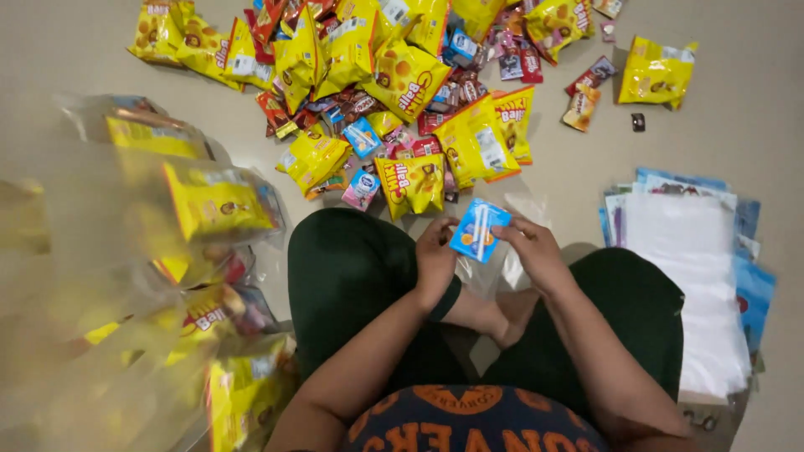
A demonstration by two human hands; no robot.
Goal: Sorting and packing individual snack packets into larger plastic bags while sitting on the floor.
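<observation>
I sit cross-legged on the floor. Both hands hold a small blue snack pack (pixel 477 231) in front of my knees. My left hand (pixel 435 255) grips its left edge, and my right hand (pixel 534 249) pinches its right edge from above. A clear plastic bag (pixel 512 266) lies crumpled under the hands, between my legs. Just beyond the hands sits a heap of yellow snack bags (pixel 410 184) mixed with small red and blue packets (pixel 362 136).
Clear bags filled with yellow snacks (pixel 209 205) are stacked at my left. A pile of flat white and blue plastic bags (pixel 687 251) lies at my right. A lone yellow bag (pixel 657 74) and a small dark packet (pixel 638 122) lie at the far right.
</observation>
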